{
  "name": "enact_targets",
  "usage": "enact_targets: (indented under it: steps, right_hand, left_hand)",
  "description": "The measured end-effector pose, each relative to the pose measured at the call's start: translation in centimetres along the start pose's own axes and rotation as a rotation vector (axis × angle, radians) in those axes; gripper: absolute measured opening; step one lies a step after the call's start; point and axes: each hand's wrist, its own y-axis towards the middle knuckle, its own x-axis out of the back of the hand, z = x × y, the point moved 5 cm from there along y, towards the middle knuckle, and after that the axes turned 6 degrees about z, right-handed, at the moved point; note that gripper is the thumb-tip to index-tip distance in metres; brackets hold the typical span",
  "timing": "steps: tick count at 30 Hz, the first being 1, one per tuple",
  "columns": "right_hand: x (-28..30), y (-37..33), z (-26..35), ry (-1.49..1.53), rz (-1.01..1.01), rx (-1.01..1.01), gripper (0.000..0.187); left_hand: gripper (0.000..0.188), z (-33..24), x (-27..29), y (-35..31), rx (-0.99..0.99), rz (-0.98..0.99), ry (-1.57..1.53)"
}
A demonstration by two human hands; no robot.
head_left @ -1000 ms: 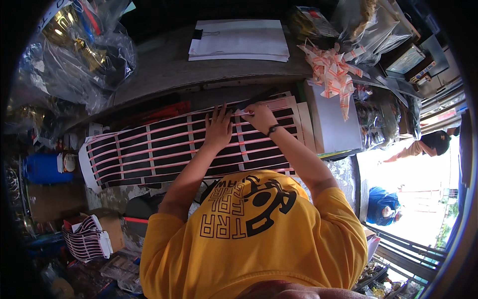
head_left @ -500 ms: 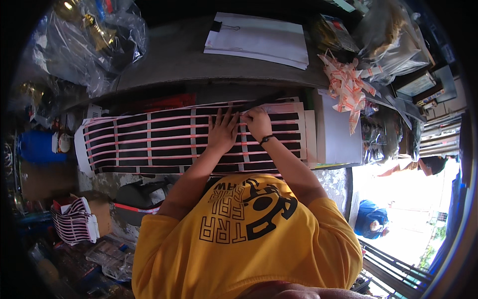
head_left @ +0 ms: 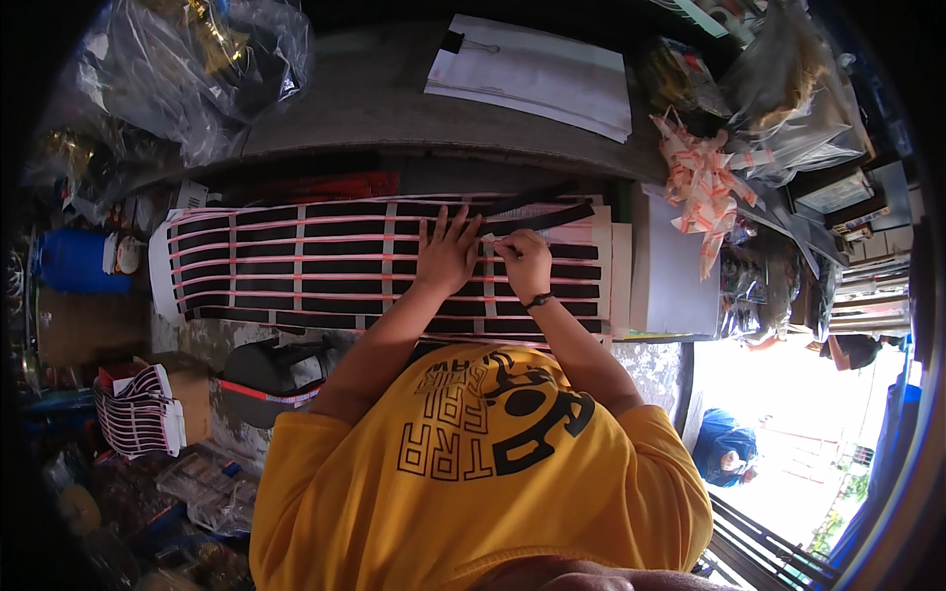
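A long sheet of black strips [head_left: 343, 250], divided by thin pink-white lines and a few pale cross bands, lies across the work surface before me. My left hand [head_left: 447, 254] lies flat on it, fingers spread. Just to its right, my right hand [head_left: 524, 264] is closed in a pinch over the sheet. A small whitish bit shows at its fingertips, too small to name. Beyond the right hand, a black strip [head_left: 562, 216] slants away from the rows at its right end. Another dark strip [head_left: 532, 200] slants behind it.
A clipped stack of white paper [head_left: 532, 74] lies on the grey shelf [head_left: 365, 118] behind. Crumpled pink-white strips [head_left: 695, 182] hang at its right. Plastic bags [head_left: 197, 84] crowd the left. A box [head_left: 187, 394] stands lower left. Another person [head_left: 724, 448] is outside, lower right.
My right hand has moved slightly toward me and to the right. The black strip above it now slants away from the rows. My left hand stays flat on the sheet.
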Motion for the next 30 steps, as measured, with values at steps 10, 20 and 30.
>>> enact_targets:
  steps: [10,20,30]
  right_hand:
    - [2.1,-4.0,0.8,0.071,0.000,-0.073,0.007]
    - [5.6,-6.9,2.0,0.143,0.061,-0.184,0.011]
    - [7.3,-9.1,2.7,0.186,0.026,-0.198,0.012]
  left_hand:
    - [0.048,0.1,-0.3,0.0,-0.005,-0.006,0.008]
    - [0.046,0.0,-0.5,0.0,-0.018,-0.072,0.029]
    - [0.045,0.2,-1.1,-0.1,-0.029,-0.111,0.085]
